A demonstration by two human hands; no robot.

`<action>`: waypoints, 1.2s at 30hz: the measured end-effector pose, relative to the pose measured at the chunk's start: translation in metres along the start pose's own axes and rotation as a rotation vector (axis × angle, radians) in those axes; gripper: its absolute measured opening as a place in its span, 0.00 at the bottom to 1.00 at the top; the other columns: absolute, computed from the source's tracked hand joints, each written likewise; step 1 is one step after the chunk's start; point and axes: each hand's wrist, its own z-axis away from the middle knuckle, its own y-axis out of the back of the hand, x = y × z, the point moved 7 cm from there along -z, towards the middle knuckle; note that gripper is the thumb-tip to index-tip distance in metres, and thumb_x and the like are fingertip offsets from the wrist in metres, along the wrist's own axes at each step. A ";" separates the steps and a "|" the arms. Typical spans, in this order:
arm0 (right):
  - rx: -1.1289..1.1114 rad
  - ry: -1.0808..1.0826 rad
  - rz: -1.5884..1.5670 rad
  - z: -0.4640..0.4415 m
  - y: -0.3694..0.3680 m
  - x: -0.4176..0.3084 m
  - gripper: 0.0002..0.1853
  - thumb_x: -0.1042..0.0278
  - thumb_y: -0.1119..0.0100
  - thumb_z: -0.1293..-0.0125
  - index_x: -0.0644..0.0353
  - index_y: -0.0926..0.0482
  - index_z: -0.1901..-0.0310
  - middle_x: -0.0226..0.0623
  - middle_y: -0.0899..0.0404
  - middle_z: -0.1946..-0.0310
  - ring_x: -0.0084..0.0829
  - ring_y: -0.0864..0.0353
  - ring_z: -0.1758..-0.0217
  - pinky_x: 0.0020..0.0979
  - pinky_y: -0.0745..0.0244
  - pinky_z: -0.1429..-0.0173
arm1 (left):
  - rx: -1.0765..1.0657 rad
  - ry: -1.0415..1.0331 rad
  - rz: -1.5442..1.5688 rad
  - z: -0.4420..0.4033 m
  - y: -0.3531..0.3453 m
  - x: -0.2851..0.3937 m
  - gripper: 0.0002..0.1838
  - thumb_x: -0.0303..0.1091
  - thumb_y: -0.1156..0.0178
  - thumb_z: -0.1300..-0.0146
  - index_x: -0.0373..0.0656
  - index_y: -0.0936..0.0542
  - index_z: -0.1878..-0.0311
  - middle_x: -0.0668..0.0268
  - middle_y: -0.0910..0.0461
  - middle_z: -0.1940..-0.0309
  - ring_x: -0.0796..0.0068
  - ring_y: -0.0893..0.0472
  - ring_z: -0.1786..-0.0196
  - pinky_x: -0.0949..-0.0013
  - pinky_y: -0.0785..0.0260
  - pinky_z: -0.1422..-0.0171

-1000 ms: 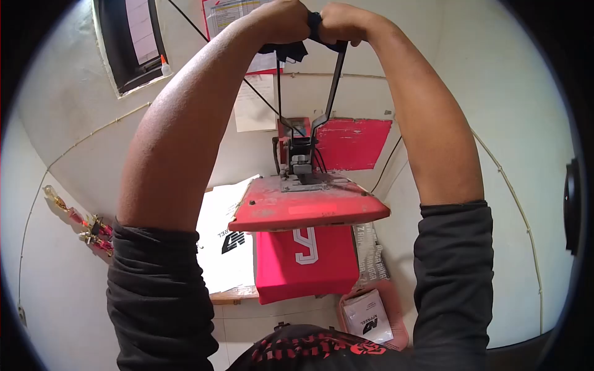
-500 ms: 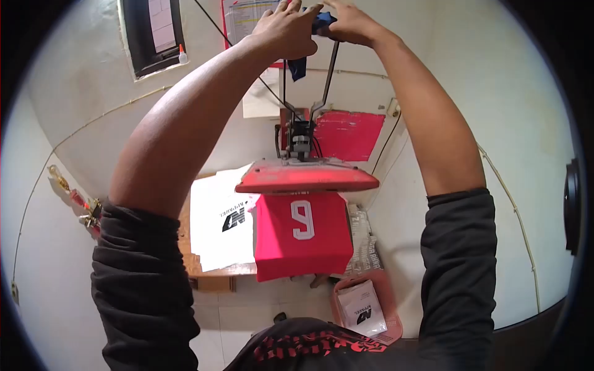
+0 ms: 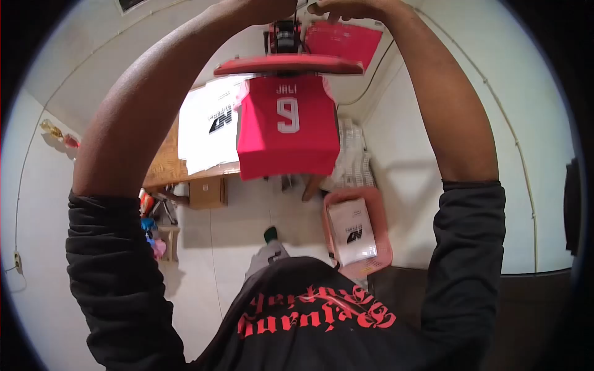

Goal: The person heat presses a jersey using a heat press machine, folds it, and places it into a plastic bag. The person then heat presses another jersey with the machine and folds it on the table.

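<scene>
At the top edge, my left hand [image 3: 272, 7] and my right hand [image 3: 349, 8] are raised close together at the lever handle of a heat press; the frame cuts off the grip and most fingers. Both appear closed around it. Below them, the press's red upper plate [image 3: 288, 64] hangs above a red sleeveless jersey [image 3: 288, 148]. The jersey lies spread with white "JALI" and a number 9 or 6 facing up, its lower edge hanging over the front. White printed packaging sheets [image 3: 204, 139] lie left of it.
A wooden table [image 3: 162, 162] carries the sheets. On the floor, a pink basket [image 3: 383, 216] holds a printed plastic packet [image 3: 352, 232]. A cardboard box [image 3: 207, 193] sits below the table. A wall stands close on the right.
The view has tipped downward, bringing the floor and basket further into sight. My hands now sit at the top edge. More of the jersey's lettering shows below the plate.
</scene>
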 end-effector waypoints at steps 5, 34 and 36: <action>-0.210 0.051 0.027 0.018 -0.081 0.021 0.18 0.67 0.35 0.38 0.62 0.11 0.47 0.40 0.10 0.65 0.30 0.13 0.65 0.35 0.17 0.60 | -0.109 -0.312 0.046 0.073 -0.094 0.024 0.13 0.43 0.37 0.34 0.45 0.11 0.55 0.50 0.12 0.64 0.45 0.13 0.60 0.47 0.19 0.53; 0.274 -0.289 0.274 -0.147 -0.396 0.408 0.26 0.42 0.54 0.21 0.46 0.20 0.32 0.49 0.22 0.31 0.54 0.24 0.28 0.53 0.27 0.27 | -0.040 0.335 0.197 0.103 -0.573 -0.241 0.25 0.45 0.46 0.28 0.55 0.19 0.31 0.53 0.14 0.40 0.47 0.14 0.42 0.52 0.22 0.33; 0.390 -0.295 0.258 -0.161 -0.391 0.423 0.28 0.41 0.54 0.21 0.47 0.20 0.32 0.48 0.22 0.31 0.54 0.23 0.28 0.53 0.26 0.27 | -0.015 0.460 0.201 0.107 -0.575 -0.248 0.26 0.48 0.47 0.27 0.56 0.19 0.30 0.53 0.13 0.41 0.48 0.15 0.38 0.51 0.23 0.31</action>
